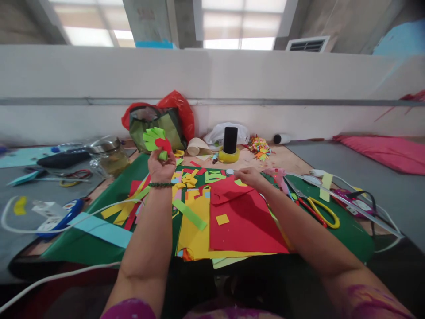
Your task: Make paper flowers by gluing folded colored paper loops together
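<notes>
Paper flower [155, 139] in left hand [162, 167], grip indistinct

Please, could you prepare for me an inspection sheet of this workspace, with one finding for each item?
Surface: dark green sheet, partly covered by cut coloured paper strips.
Job's things: fringed green-and-red paper piece, raised; flat red paper sheet over yellow paper sheets.
Clutter: scissors with red and yellow handles, at right; black phone upright beside a round yellow roll.
Hands: left hand holds the fringed piece; right hand is near the red sheet's far edge, grip unclear.
Cables: white cables at both sides.
Surroundings: low white wall, bright windows beyond.
</notes>
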The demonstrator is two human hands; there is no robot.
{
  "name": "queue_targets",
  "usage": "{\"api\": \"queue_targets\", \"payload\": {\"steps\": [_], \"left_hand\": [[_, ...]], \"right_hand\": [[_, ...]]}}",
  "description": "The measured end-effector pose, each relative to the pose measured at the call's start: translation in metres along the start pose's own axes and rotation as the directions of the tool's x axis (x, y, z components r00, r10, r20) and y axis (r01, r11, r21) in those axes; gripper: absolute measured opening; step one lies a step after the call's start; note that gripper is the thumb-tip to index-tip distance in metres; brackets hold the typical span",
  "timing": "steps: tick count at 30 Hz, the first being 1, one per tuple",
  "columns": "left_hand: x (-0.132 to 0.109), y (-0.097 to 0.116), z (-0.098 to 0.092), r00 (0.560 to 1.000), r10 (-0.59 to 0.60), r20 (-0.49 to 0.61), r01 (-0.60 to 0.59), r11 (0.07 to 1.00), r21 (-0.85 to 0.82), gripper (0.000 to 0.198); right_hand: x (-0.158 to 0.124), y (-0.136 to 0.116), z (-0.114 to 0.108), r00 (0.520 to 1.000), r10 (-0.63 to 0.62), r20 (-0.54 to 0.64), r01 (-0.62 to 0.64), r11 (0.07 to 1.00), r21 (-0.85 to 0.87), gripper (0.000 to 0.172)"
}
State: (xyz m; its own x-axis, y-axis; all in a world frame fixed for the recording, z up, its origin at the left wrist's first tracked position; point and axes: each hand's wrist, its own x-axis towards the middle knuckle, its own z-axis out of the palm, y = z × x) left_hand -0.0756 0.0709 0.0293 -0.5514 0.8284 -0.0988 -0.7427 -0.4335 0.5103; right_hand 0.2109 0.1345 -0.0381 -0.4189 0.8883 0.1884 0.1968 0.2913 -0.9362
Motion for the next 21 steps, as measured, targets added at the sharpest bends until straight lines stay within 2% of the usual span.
{"api": "queue_targets", "payload": {"steps": [2, 4, 5, 7, 9, 11, 13, 15, 17, 21], "left_hand": [[0.001, -0.001, 0.000, 1.000, 0.009, -0.002, -0.009, 0.997, 0.075, 0.020], [-0.005, -0.013, 0.002, 0.994, -0.052, 0.095, 0.026, 0.966, 0.257, 0.018], [-0.010, -0.024, 0.004, 0.970, -0.152, 0.191, 0.066, 0.916, 0.396, 0.013], [-0.024, -0.049, 0.006, 0.939, -0.244, 0.242, 0.102, 0.870, 0.483, 0.014], [-0.042, -0.078, 0.006, 0.895, -0.342, 0.286, 0.131, 0.815, 0.564, 0.020], [-0.058, -0.103, 0.003, 0.808, -0.480, 0.342, 0.145, 0.724, 0.674, 0.023], [-0.070, -0.122, -0.001, 0.778, -0.526, 0.345, 0.135, 0.676, 0.725, 0.028], [-0.078, -0.133, -0.004, 0.766, -0.550, 0.333, 0.063, 0.580, 0.812, 0.027], [-0.080, -0.138, -0.006, 0.768, -0.560, 0.311, 0.038, 0.524, 0.851, 0.023], [-0.079, -0.137, -0.007, 0.781, -0.544, 0.308, 0.050, 0.546, 0.837, 0.023]], "right_hand": [[-0.011, -0.010, 0.003, 0.997, 0.027, 0.069, -0.020, 0.994, -0.105, 0.029], [-0.026, -0.026, 0.005, 0.993, 0.024, 0.118, 0.014, 0.950, -0.311, 0.043], [-0.034, -0.035, 0.004, 0.991, 0.013, 0.136, 0.048, 0.898, -0.437, 0.046], [-0.050, -0.052, -0.001, 0.987, 0.004, 0.163, 0.100, 0.774, -0.625, 0.041], [-0.064, -0.063, -0.009, 0.986, -0.017, 0.168, 0.133, 0.690, -0.711, 0.035], [-0.079, -0.068, -0.018, 0.986, -0.056, 0.159, 0.159, 0.619, -0.769, 0.030], [-0.095, -0.069, -0.024, 0.988, -0.063, 0.143, 0.154, 0.559, -0.815, 0.028], [-0.112, -0.068, -0.026, 0.983, -0.008, 0.184, 0.157, 0.559, -0.814, 0.029], [-0.128, -0.065, -0.025, 0.978, 0.049, 0.204, 0.134, 0.603, -0.787, 0.029], [-0.144, -0.052, -0.027, 0.994, 0.039, 0.099, 0.046, 0.687, -0.725, 0.031]]}}
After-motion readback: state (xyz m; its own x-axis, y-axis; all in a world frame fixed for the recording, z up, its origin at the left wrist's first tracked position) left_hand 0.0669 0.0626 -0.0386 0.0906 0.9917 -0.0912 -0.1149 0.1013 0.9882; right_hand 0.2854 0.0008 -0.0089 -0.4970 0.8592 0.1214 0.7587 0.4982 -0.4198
